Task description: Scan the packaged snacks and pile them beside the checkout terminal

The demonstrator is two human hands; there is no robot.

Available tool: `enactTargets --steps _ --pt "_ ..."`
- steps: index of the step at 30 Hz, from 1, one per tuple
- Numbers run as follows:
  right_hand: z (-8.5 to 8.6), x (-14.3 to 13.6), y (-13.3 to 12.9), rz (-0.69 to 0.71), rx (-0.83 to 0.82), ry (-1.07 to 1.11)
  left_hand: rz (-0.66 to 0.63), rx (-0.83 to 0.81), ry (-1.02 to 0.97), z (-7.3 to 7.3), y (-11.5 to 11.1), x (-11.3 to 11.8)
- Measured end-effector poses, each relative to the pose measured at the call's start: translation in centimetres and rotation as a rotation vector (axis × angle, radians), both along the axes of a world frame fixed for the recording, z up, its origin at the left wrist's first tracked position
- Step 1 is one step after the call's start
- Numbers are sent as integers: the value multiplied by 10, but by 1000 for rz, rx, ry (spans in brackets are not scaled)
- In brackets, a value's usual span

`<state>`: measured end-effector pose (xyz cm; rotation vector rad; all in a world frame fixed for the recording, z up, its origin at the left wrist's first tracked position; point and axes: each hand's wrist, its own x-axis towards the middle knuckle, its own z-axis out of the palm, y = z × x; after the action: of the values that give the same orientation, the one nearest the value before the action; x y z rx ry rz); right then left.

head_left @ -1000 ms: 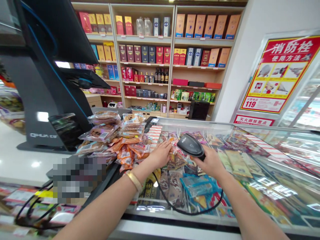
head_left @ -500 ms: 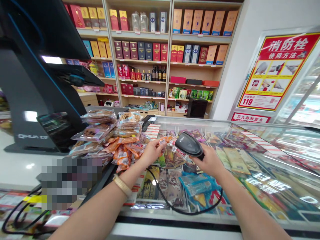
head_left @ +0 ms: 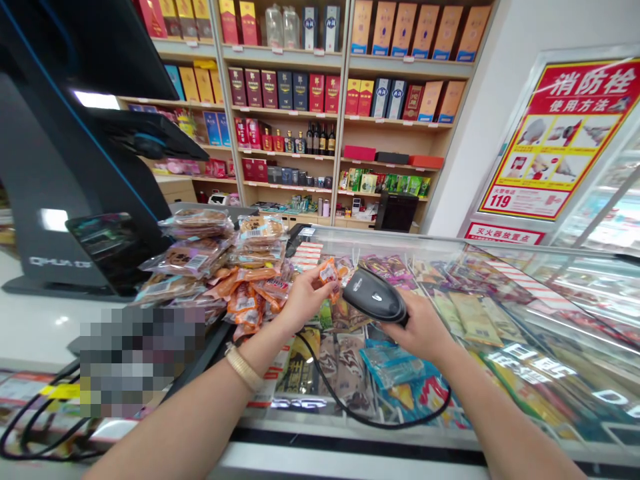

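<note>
My right hand [head_left: 423, 327] is closed around the handle of a black barcode scanner [head_left: 375, 295], whose head points left. A black cord [head_left: 345, 407] loops from it over the glass. Between the fingers of my left hand [head_left: 307, 297] is a small orange snack packet [head_left: 329, 272], held up close in front of the scanner head. To the left of that hand lies a heap of orange snack packets [head_left: 246, 303]. Behind them rise stacks of clear-wrapped flat snacks [head_left: 187, 257]. The scanner hides part of my right fingers.
A glass-topped freezer [head_left: 465, 400] with bagged frozen goods lies under my hands. The checkout terminal [head_left: 85, 167] stands at the left on a white counter [head_left: 30, 327]. Shelves of boxed bottles [head_left: 285, 90] line the back, and a red and yellow poster [head_left: 565, 133] hangs at the right.
The orange packet in my left hand is raised and turned more upright. The scanner has shifted slightly left and tilted. The whole view has moved a little.
</note>
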<state>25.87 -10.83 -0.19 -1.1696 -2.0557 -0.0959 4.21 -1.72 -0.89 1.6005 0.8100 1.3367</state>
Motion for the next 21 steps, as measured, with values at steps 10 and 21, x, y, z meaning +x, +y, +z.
enactTargets --steps 10,21 --pt "2 -3 -1 25 -14 9 2 80 93 1 -3 0" --pt "1 0 0 6 46 7 98 272 239 -4 -2 -1"
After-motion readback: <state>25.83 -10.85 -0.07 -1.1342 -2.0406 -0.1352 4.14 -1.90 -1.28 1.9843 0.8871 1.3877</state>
